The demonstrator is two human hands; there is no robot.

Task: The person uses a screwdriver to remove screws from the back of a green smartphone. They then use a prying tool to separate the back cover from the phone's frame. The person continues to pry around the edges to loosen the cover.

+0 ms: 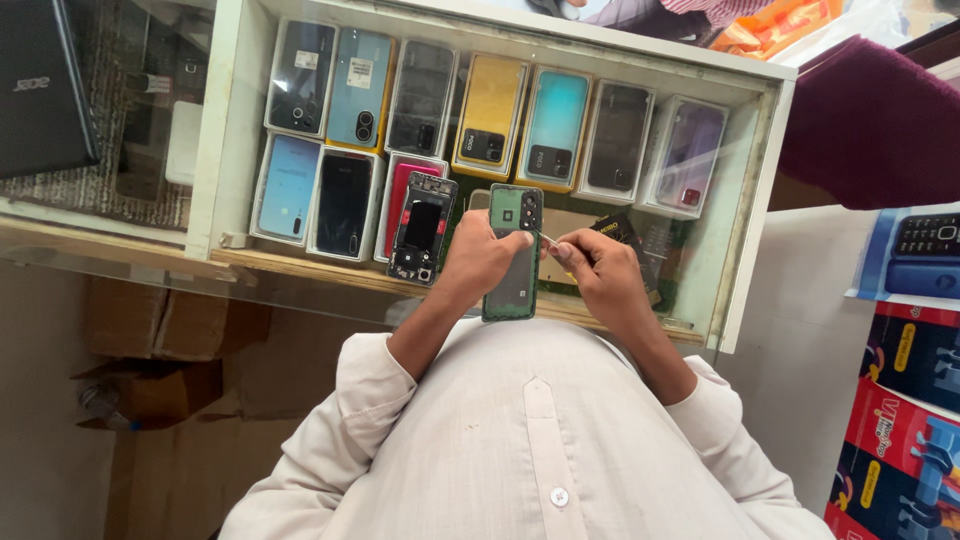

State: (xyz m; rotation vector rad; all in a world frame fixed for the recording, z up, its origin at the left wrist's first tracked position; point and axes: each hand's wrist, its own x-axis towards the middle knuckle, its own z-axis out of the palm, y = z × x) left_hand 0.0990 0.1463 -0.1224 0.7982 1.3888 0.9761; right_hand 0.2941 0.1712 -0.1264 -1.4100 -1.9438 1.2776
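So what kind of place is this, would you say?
Most likely a phone repair and sales counter. A glass display case holds rows of boxed phones, an opened phone frame lies on the glass, and the left hand holds a green phone back cover while the right hand works on it with a thin tool.

A glass counter point(120, 262) with a white-framed display case point(232, 120) is seen from above. Boxed phones point(492, 115) are ranged in two rows inside, along its far edge. Cardboard boxes point(160, 345) are seen below the glass at left. Coloured cartons point(905, 400) are stacked at right. Lighting is even.
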